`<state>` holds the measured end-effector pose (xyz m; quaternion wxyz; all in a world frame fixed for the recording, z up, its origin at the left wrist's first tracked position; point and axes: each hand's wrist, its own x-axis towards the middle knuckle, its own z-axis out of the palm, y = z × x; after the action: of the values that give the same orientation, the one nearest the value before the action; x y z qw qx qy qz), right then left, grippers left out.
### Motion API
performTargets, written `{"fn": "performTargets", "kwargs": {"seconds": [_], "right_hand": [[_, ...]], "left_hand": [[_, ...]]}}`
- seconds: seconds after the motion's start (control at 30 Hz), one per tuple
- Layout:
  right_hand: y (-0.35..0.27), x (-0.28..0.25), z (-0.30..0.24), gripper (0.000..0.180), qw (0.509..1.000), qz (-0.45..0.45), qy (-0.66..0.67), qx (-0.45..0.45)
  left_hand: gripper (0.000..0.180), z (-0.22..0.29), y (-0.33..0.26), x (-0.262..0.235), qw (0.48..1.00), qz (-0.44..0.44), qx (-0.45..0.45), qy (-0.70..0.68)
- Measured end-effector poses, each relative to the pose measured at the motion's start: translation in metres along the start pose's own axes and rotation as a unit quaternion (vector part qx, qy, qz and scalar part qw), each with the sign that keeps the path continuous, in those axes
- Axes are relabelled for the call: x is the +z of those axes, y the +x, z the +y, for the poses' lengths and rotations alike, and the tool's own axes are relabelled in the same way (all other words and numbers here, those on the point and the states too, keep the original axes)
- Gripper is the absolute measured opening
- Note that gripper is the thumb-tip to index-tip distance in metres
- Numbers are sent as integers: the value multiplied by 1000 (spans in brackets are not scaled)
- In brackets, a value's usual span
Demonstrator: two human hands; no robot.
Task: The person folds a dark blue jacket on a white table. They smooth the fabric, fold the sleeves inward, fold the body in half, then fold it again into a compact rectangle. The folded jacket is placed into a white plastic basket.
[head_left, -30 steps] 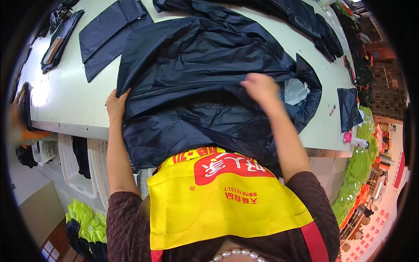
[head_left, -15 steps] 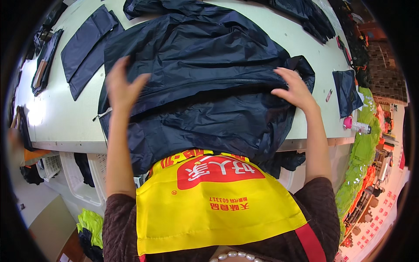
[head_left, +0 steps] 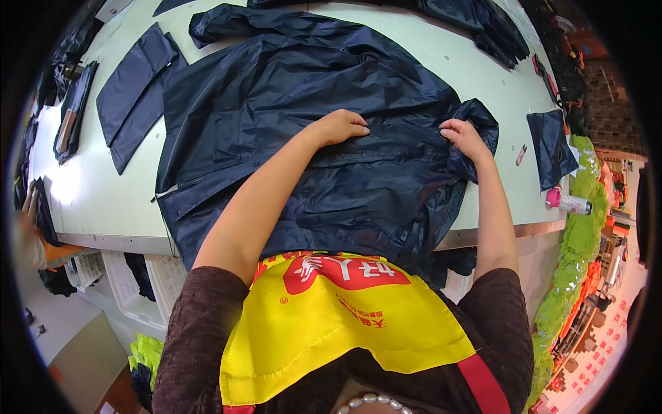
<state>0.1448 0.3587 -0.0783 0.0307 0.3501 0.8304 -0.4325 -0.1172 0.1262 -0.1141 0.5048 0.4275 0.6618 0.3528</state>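
A navy rain jacket point(head_left: 276, 90) lies spread on the white table, its body running left to right and its collar end point(head_left: 476, 114) bunched at the right. The front flap point(head_left: 407, 138) now lies over the zipper along the jacket's middle. My left hand point(head_left: 339, 127) is closed on the flap near the jacket's centre, fingertips pressed together on the fabric. Farther right, by the collar, my right hand point(head_left: 465, 138) pinches the same flap between thumb and fingers. The jacket's near edge hangs over the table's front against my yellow apron point(head_left: 345, 310).
Folded navy garments point(head_left: 138, 90) lie left on the white table point(head_left: 76, 207), with more dark fabric point(head_left: 476, 27) at the far side. On the right are a folded navy piece point(head_left: 550, 148), a small pinkish tool point(head_left: 520, 154) and a bottle point(head_left: 574, 204). White crates point(head_left: 131, 297) stand underneath.
My left hand has moved right from the jacket's left part to its middle. Both hands have closed on the front flap, and the zipper that showed is now covered.
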Motion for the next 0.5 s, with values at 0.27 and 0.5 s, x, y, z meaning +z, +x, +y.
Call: {"fn": "performTargets", "kwargs": {"seconds": [0.27,0.5], "right_hand": [[0,17,12,15,999,45,9,-25],[0,19,11,14,997,70,-19,5]], "left_hand": [[23,37,-13,18,947,153,-18,280],[17,28,-22,34,897,175,65,400]]}}
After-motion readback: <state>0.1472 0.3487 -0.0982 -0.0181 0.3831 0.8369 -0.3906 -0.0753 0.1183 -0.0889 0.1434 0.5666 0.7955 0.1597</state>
